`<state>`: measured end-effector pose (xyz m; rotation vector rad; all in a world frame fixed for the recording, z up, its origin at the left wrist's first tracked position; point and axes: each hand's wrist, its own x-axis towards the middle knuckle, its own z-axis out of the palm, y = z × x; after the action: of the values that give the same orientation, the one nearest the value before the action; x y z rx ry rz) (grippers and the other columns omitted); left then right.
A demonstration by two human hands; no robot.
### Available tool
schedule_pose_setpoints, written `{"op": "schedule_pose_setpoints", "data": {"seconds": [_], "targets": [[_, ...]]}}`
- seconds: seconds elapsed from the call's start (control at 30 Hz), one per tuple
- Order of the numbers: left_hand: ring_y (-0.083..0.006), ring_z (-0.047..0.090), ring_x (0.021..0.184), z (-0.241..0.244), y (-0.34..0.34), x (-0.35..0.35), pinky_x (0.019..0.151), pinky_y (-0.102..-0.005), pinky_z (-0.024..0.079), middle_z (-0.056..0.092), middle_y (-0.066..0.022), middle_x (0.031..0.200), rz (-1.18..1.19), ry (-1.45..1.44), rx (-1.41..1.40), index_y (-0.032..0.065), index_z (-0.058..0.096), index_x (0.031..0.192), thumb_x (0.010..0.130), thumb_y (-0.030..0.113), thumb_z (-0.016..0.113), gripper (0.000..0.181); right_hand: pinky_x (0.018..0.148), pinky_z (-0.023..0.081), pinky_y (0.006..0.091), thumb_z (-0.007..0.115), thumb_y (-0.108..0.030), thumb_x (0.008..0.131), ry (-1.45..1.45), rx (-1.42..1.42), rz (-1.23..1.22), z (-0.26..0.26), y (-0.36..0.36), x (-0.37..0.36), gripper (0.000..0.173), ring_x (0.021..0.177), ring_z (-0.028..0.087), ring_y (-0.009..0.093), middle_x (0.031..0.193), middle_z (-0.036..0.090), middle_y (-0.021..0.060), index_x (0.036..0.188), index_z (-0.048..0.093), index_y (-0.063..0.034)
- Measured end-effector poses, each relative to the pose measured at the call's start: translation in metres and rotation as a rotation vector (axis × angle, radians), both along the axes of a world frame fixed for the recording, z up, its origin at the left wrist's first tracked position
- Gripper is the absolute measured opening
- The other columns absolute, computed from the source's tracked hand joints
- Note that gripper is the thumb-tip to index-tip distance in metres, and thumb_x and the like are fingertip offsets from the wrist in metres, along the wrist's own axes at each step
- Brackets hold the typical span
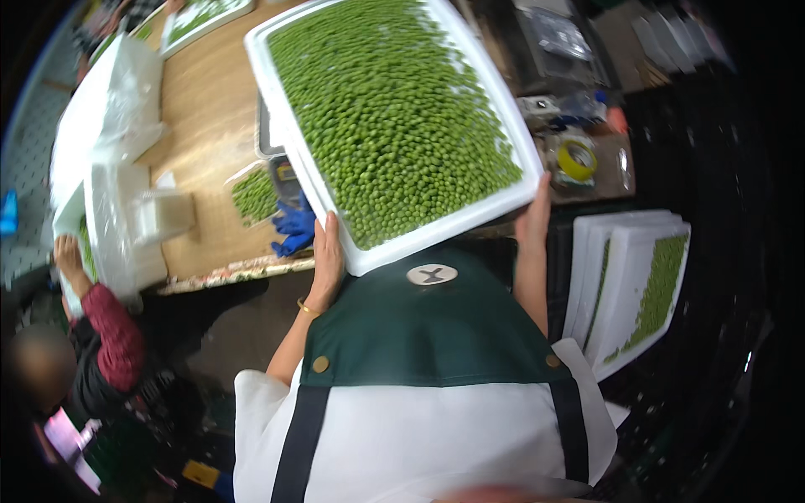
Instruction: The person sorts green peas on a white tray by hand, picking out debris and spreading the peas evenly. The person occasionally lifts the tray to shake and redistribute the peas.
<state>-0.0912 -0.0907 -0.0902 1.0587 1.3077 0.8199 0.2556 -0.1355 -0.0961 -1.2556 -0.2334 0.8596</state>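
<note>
A white foam tray [402, 250] with a layer of green peas [390, 126] on its floor is held level or slightly tilted before my apron. On its left near corner is my left hand [328, 254], thumb side up against the rim. My right hand [534, 210] grips the right near corner, its fingers partly hidden under the tray. Blue gloves [294, 227] lie just left of my left hand, next to a clear plastic box of peas [255, 196]. Part of a grey tray or scale shows behind the foam tray's left edge.
Plastic-wrapped white containers [116, 119] stand along the left of the wooden table [207, 107]. A co-worker's hand [68, 253] is at a foam tray at far left. Yellow tape [577, 160] lies on a right-hand surface, above stacked foam trays [619, 276] with peas low at right.
</note>
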Motion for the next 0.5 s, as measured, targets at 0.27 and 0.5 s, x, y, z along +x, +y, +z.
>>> {"op": "schedule_pose_setpoints", "data": {"seconds": [0.27, 0.5], "targets": [[-0.0249, 0.038, 0.121, -0.03, 0.002, -0.019, 0.102, -0.0322, 0.029, 0.043, -0.0195, 0.126, -0.687, -0.03, 0.202, -0.0073, 0.034, 0.128, 0.098, 0.028, 0.04, 0.047, 0.105, 0.025, 0.0321, 0.046, -0.04, 0.094, -0.031, 0.072, -0.013, -0.006, -0.001, -0.121, 0.065, 0.126, 0.033, 0.021, 0.14, 0.031, 0.0111, 0.14, 0.022, -0.0018], [-0.0127, 0.056, 0.063, -0.005, 0.13, -0.093, 0.059, -0.0258, 0.045, 0.059, -0.0062, 0.068, -0.467, -0.005, 0.42, -0.0013, 0.062, 0.081, 0.094, 0.026, 0.046, 0.035, 0.105, 0.023, 0.0346, 0.049, -0.03, 0.094, -0.152, 0.089, -0.098, -0.012, -0.011, -0.174, 0.068, 0.129, 0.027, 0.023, 0.144, 0.02, 0.0131, 0.144, 0.008, -0.0071]]}}
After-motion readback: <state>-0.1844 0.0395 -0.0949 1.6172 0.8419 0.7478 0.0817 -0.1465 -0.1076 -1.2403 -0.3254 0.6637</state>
